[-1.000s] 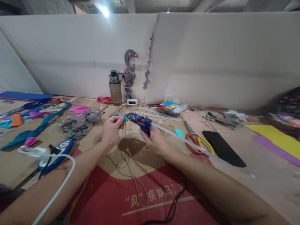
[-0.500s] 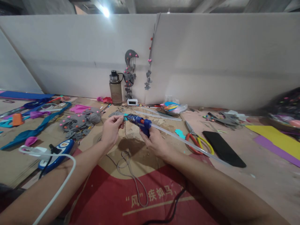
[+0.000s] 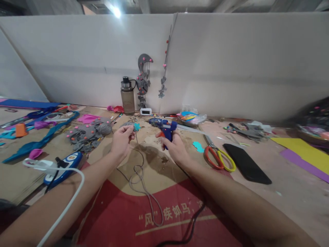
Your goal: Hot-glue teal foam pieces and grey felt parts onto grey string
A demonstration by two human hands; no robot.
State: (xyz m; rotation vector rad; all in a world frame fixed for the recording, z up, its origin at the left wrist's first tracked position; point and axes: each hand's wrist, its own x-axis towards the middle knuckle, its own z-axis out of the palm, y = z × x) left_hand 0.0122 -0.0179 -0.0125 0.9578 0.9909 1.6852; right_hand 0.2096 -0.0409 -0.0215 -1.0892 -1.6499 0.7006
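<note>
Between the fingertips of my left hand [image 3: 122, 140] is a small teal felt flower [image 3: 137, 127], held up over the cardboard. A grey cord [image 3: 140, 171] hangs down by it and lies in loose loops on the board. My right hand [image 3: 175, 145] is wrapped round the handle of a blue glue gun [image 3: 164, 126], whose nozzle points left towards the flower, apart from it. A clear glue stick sticks out of the gun's back end to the right. To the right of my right hand lies another teal felt piece [image 3: 198, 146].
Scissors [image 3: 218, 157] with red and yellow handles and a black phone [image 3: 246, 163] lie at the right. A bottle [image 3: 128, 97] and a small white clock [image 3: 146, 112] stand by the wall. Grey felt pieces [image 3: 82, 133] and a power strip [image 3: 63, 169] are at the left.
The glue gun has drawn back to the right and turned, so its nozzle no longer meets the teal flower. The flower now shows clearly at my left fingertips.
</note>
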